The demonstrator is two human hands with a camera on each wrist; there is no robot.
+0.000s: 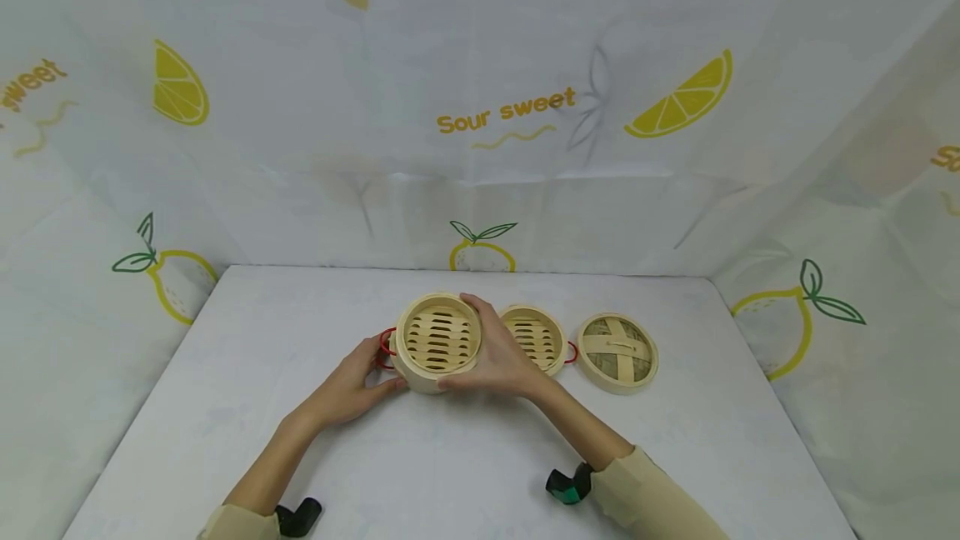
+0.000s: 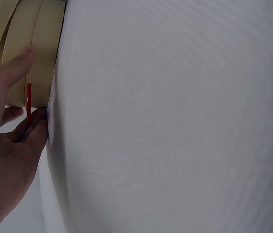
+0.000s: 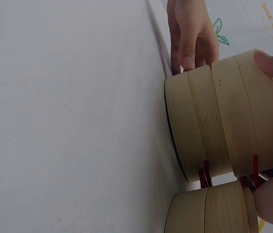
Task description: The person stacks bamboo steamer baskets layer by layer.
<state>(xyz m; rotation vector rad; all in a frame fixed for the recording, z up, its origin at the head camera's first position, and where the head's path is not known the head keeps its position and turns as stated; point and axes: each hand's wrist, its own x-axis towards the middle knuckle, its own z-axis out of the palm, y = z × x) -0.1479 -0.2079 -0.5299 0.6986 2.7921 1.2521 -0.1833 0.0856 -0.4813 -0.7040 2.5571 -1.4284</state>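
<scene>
Two round bamboo steamer baskets stand one on the other on the table. The upper basket (image 1: 438,340), slats showing inside, is gripped by my right hand (image 1: 504,359), with thumb and fingers on opposite sides of its wall. Below it, the lower basket (image 3: 190,124) is mostly hidden in the head view. My left hand (image 1: 347,386) holds the lower basket from the left, thumb on the front wall and fingers around by a red handle (image 2: 29,104). In the right wrist view, the upper basket sits right at the lower one's rim, slightly offset.
Just right of the stack is a third steamer basket (image 1: 534,338) with a red handle (image 1: 573,352). Beyond it lies a woven bamboo lid (image 1: 618,352). The white table (image 1: 450,473) meets a lemon-print cloth (image 1: 360,223) at the back and sides.
</scene>
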